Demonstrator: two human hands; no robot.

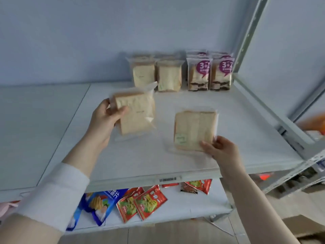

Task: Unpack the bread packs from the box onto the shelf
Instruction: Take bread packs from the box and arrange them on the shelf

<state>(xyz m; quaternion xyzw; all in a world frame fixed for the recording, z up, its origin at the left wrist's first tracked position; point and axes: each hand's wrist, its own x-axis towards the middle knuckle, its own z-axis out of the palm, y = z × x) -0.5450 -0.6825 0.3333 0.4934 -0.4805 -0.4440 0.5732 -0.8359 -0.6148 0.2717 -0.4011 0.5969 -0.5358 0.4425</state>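
White sleeve [52,194] pushed up the left forearm fills the near corner of the frame as a person reaches with both bare arms over a white shelf [228,134]. Left hand [105,118] pinches a clear-wrapped bread pack [135,113] by its upper left corner, thumb on the front face and fingers behind, holding it upright and slightly tilted above the shelf board. Right hand [219,148] grips a second bread pack [195,129] at its lower right corner, thumb pressed on the front, the pack lifted flat-faced toward the camera just over the board. The two held packs are apart, with bare shelf showing between them.

At the back of the shelf, against the pale wall, two plain bread packs [158,74] stand upright side by side. Just to their right stand layered-cake packs [210,74] with purple "3+2" labels, in two rows one behind another, close to the grey metal upright [249,36] of the rack.

A barcode tag [168,179] sits on the shelf's front edge. On the lower shelf lie red snack sachets [144,203] and blue snack bags [100,203]. The corner of a brown cardboard box [309,228] shows at lower right on the floor, its contents out of view.
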